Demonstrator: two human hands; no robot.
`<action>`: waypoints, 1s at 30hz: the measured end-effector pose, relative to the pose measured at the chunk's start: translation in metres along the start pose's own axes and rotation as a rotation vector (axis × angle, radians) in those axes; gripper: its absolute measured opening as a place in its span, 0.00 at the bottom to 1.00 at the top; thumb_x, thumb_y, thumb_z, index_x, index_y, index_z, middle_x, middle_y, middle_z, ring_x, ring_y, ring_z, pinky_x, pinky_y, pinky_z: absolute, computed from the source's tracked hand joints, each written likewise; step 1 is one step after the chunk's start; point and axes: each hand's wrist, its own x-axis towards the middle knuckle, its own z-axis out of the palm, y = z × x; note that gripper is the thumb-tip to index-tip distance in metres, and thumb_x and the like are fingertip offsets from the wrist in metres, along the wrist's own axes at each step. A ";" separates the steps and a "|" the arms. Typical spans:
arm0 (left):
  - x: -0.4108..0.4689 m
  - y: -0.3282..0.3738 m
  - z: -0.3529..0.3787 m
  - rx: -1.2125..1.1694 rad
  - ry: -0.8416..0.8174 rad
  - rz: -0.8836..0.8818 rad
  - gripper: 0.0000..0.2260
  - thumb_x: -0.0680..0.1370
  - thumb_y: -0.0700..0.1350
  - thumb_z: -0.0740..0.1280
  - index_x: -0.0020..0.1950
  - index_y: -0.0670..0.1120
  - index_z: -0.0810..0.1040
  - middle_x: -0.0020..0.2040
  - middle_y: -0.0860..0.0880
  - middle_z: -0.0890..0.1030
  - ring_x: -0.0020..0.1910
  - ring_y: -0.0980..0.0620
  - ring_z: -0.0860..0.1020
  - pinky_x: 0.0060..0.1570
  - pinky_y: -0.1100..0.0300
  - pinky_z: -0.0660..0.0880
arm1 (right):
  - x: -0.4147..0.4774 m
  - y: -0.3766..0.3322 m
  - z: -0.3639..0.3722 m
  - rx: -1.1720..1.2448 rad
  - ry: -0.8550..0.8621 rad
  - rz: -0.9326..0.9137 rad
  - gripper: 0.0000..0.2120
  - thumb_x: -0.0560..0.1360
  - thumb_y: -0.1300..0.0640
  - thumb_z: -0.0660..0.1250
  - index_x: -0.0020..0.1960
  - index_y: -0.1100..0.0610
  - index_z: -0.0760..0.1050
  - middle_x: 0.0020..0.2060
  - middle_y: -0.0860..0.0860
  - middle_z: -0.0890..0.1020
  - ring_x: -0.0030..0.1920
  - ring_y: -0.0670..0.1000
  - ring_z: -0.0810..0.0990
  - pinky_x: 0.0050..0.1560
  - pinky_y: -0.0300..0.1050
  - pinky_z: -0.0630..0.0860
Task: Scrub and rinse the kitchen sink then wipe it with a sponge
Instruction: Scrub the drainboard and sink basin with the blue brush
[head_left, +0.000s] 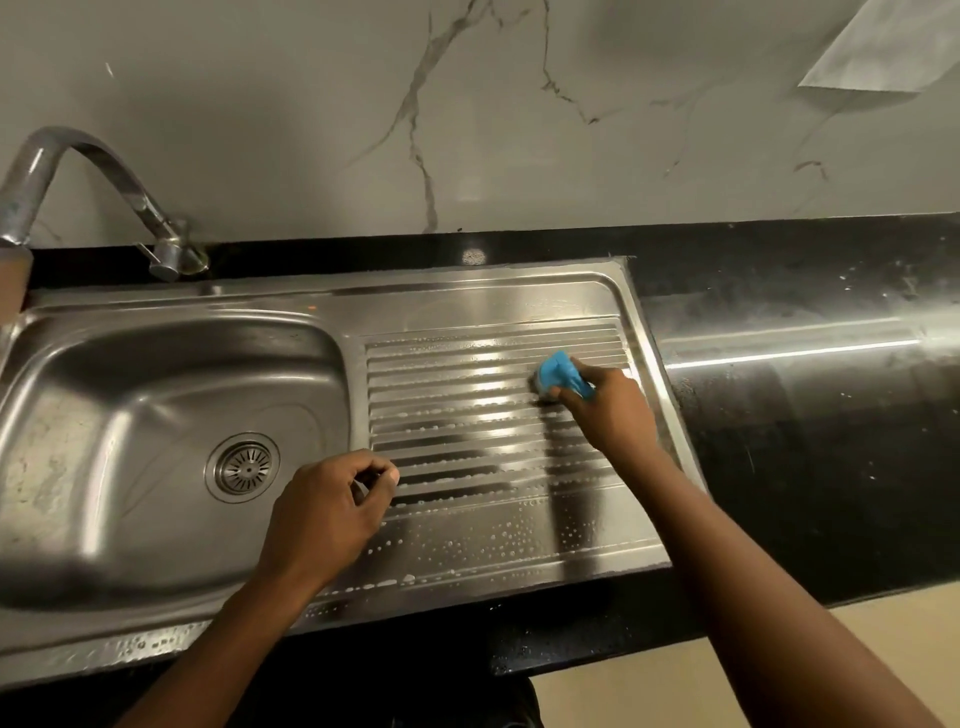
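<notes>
My right hand (613, 410) grips a blue sponge (558, 371), pressed on the wet, ribbed drainboard (467, 415) of the steel sink (156, 364), at two o'clock from the drain (243, 466). My left hand (324, 512), at four o'clock from the drain, is curled, holding nothing.

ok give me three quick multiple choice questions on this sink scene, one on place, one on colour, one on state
1. Where is the blue sponge? A in the steel basin; B on the ribbed steel drainboard; C on the tap.
2. What colour is the stone counter? A white; B black; C brown.
3. What is the right hand doing? A gripping the sponge; B lying flat and empty; C turning the tap.
Answers: 1 B, it sits on the ribs near their far right end. 2 B, it shows glossy black beside the sink. 3 A, the fingers curl round it.
</notes>
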 end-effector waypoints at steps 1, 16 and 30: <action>0.000 -0.001 -0.001 0.001 0.000 0.000 0.03 0.79 0.51 0.73 0.46 0.57 0.86 0.38 0.62 0.84 0.39 0.63 0.81 0.35 0.64 0.76 | 0.000 0.009 -0.007 -0.012 0.013 0.011 0.28 0.78 0.41 0.72 0.74 0.51 0.75 0.59 0.52 0.85 0.45 0.46 0.79 0.43 0.42 0.74; -0.001 -0.003 -0.008 0.003 0.032 -0.054 0.03 0.79 0.52 0.72 0.46 0.57 0.85 0.37 0.64 0.83 0.37 0.62 0.82 0.36 0.61 0.79 | 0.102 -0.016 -0.019 0.073 0.082 0.112 0.24 0.78 0.42 0.72 0.68 0.55 0.77 0.55 0.52 0.85 0.49 0.50 0.83 0.52 0.52 0.83; 0.004 0.001 -0.003 0.023 0.001 -0.035 0.04 0.80 0.53 0.71 0.48 0.57 0.86 0.38 0.62 0.84 0.39 0.62 0.82 0.38 0.58 0.82 | 0.083 -0.049 0.009 -0.051 0.006 -0.056 0.19 0.80 0.41 0.69 0.63 0.53 0.78 0.48 0.49 0.85 0.46 0.49 0.84 0.49 0.51 0.83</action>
